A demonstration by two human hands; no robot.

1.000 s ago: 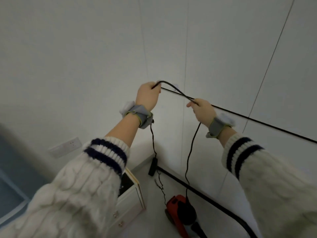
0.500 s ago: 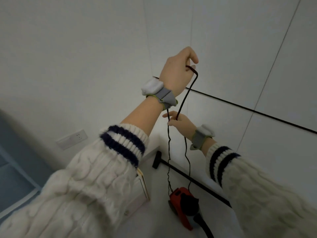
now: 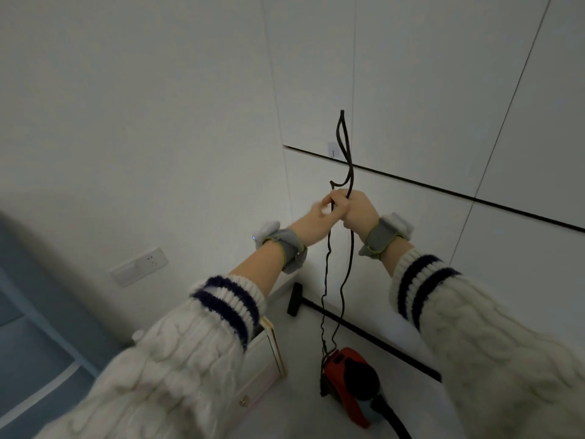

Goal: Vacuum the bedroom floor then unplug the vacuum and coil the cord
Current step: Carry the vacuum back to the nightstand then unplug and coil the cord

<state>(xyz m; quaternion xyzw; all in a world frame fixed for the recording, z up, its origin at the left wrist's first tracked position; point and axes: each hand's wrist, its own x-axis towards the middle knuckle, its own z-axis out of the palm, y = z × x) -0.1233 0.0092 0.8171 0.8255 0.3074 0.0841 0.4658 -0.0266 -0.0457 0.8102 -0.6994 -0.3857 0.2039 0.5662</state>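
Observation:
A thin black cord (image 3: 343,144) stands up in a narrow loop above my hands, and two strands of it hang down to the red and black vacuum (image 3: 348,380) on the floor. My right hand (image 3: 357,210) grips the cord strands in a fist at chest height. My left hand (image 3: 316,221) is right beside it, blurred, its fingers touching the cord just left of the right fist. The vacuum's black floor nozzle (image 3: 295,299) lies by the wall base.
A white wall socket plate (image 3: 139,266) sits low on the left wall. White cabinet panels (image 3: 443,90) with dark seams fill the wall ahead. A small white drawer unit (image 3: 262,369) stands under my left arm. A blue surface (image 3: 28,327) lies at far left.
My left hand came down from holding the loop's top high up and now meets my right hand. The right hand rose and holds the strands, with the loop standing free above.

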